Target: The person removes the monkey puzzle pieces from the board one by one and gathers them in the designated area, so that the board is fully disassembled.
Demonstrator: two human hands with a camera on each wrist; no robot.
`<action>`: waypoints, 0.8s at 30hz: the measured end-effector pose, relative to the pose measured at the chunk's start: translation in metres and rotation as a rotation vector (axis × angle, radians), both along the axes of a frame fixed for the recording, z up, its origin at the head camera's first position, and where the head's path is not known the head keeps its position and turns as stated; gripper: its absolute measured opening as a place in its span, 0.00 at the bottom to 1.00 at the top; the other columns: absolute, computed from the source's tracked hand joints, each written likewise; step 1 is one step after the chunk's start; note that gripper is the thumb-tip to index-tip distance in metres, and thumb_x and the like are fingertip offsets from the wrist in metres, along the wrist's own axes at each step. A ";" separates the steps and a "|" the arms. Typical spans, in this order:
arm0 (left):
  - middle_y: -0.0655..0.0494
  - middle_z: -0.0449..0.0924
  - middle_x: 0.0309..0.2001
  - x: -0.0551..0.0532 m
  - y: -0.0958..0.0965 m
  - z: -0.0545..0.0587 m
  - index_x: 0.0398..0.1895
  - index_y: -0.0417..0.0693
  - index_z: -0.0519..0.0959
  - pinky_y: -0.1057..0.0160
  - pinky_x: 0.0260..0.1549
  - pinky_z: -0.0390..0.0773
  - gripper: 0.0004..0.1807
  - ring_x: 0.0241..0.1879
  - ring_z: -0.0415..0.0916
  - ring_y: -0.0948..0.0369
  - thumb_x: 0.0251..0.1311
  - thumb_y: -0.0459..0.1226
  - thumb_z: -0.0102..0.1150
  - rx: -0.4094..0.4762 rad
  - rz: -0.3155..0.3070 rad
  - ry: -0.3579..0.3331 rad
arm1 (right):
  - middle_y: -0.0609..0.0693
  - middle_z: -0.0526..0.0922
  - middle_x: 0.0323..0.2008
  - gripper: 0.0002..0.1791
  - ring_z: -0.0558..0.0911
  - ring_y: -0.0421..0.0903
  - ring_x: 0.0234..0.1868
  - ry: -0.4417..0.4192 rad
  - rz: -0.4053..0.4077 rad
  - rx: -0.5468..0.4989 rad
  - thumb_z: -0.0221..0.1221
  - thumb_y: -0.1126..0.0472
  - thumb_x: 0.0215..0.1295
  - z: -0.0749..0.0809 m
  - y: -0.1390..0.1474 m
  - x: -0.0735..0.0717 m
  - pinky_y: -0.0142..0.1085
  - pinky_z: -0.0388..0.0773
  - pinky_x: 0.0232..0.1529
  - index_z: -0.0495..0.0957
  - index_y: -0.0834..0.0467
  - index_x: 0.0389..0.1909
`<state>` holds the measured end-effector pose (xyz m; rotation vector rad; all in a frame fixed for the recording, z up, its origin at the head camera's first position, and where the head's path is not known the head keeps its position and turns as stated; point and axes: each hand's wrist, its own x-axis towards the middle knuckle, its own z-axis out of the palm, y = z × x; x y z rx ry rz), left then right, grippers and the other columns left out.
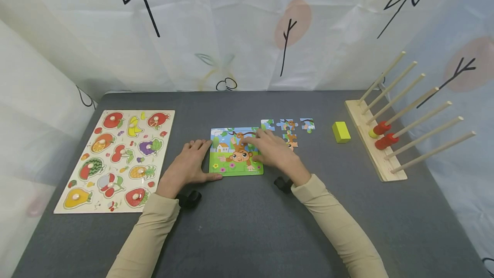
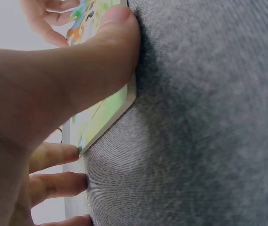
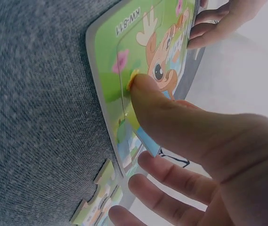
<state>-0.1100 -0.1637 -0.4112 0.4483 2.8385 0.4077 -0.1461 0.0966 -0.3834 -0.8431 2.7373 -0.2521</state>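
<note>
while the left thumb lies on the near rim of the board [image 1: 236, 174], the straight, spread fingers of the left hand [image 1: 189, 163] reach its left edge and grasp nothing; this placement appears to brace the board against sliding. the right hand [image 1: 275, 149] appears to pinch a piece [image 3: 145, 140] at the board's right side, thumb uppermost; the index fingertip is hidden in the right wrist view. the piece sits tilted above the recess, presumably to leave its edge accessible to the fingers.

the board is flat and thin, with rounded corners, a pale edge and a printed monkey scene. loose pieces [image 1: 287, 125], with interlocking tabs and sockets, lie just beyond its upper right corner, likely kept within reach of the right hand. all rest on the table [image 1: 239, 226], covered in gray, finely ribbed fabric.

farther right stand a smooth yellow block [image 1: 341, 132] and a wooden rack [image 1: 368, 140] with round pegs, two carrying rings [image 1: 386, 141]. at left lies a fruit board [image 1: 127, 210], pale and rectangular, with knobbed inserts.
</note>
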 end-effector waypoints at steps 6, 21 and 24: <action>0.36 0.64 0.74 0.000 0.000 0.001 0.78 0.38 0.60 0.33 0.64 0.72 0.60 0.72 0.60 0.31 0.49 0.62 0.74 0.000 0.005 -0.003 | 0.55 0.77 0.56 0.31 0.75 0.52 0.49 0.010 0.004 0.003 0.69 0.60 0.65 0.001 -0.001 0.000 0.39 0.76 0.35 0.75 0.42 0.68; 0.36 0.64 0.74 0.000 0.000 0.000 0.78 0.39 0.60 0.32 0.64 0.72 0.60 0.72 0.61 0.31 0.49 0.62 0.74 -0.001 0.005 -0.002 | 0.56 0.76 0.52 0.31 0.72 0.50 0.43 0.055 0.026 0.009 0.69 0.62 0.64 0.002 -0.001 0.001 0.36 0.72 0.33 0.77 0.45 0.68; 0.36 0.64 0.74 0.000 0.000 0.000 0.78 0.39 0.60 0.33 0.63 0.72 0.60 0.72 0.61 0.31 0.49 0.62 0.74 0.000 0.004 -0.005 | 0.56 0.76 0.50 0.30 0.73 0.51 0.43 0.059 0.025 -0.008 0.70 0.61 0.64 0.003 0.003 0.001 0.38 0.74 0.35 0.77 0.47 0.68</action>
